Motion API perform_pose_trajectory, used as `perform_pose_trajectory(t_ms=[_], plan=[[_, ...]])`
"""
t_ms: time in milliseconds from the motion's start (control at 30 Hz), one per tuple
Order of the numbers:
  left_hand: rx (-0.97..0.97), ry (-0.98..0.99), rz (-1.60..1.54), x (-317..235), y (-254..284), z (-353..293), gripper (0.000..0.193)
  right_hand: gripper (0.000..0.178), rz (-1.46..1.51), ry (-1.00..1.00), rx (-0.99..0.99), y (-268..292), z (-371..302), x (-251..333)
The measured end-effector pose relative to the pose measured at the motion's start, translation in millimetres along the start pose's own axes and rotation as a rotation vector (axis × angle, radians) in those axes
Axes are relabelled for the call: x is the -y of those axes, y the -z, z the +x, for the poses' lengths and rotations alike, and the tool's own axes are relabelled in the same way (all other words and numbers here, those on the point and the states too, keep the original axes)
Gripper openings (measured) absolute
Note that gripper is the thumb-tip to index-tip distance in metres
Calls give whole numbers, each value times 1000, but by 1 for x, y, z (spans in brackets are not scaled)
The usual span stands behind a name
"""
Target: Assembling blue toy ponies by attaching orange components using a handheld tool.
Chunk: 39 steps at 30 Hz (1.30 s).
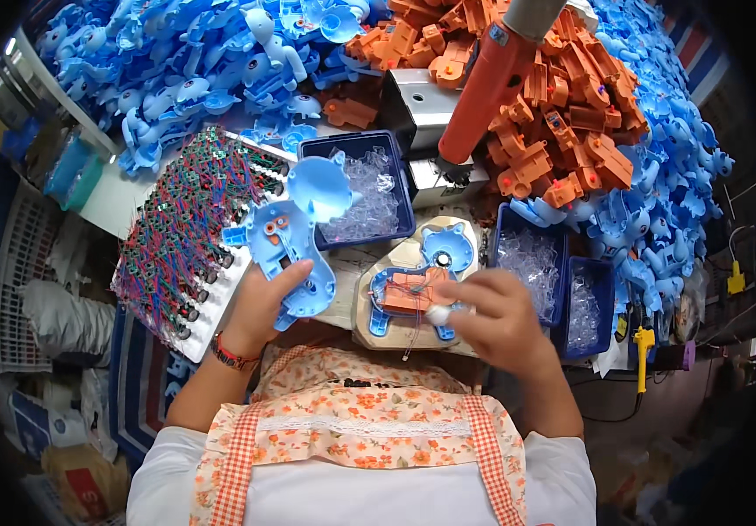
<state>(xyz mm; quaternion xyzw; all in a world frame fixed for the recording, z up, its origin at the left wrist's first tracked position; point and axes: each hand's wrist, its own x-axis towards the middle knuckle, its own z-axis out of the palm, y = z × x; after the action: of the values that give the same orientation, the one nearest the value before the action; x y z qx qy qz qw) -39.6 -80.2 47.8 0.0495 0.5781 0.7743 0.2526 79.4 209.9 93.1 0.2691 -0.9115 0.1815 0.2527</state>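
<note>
A smooth, hollow blue plastic shell (pixel 306 235) was grasped by the left hand (pixel 260 302) above the bench (pixel 110 206). Its bowl-shaped head was pointed away from the wearer, its long axis slanted slightly rightward, its open side turned up. A matte orange box (pixel 402 295) with thin wires was set in a second shell (pixel 459 250) on a pale block (pixel 367 329). The right hand (pixel 501 324) was curled beside it; whether anything was pinched could not be told.

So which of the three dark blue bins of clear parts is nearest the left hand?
The bin partly hidden behind the blue shell in the left hand; the other two bins stand right of the beige fixture.
</note>
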Motion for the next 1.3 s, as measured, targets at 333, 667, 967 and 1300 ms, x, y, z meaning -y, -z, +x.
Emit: perform_pose_trajectory(t_ms=[333,667,967,1300], plan=[[60,-9,284,19,-16,0,31,22,374,-52,-89,-52,2,18],[149,-224,483,26,-49,7,33,19,277,-315,-228,-53,15,28],[130,-382,723,25,-53,0,36,18,27,-377,-223,-58,32,47],[92,-567,871,21,-65,-7,30,15,-35,-425,-294,-65,34,48]])
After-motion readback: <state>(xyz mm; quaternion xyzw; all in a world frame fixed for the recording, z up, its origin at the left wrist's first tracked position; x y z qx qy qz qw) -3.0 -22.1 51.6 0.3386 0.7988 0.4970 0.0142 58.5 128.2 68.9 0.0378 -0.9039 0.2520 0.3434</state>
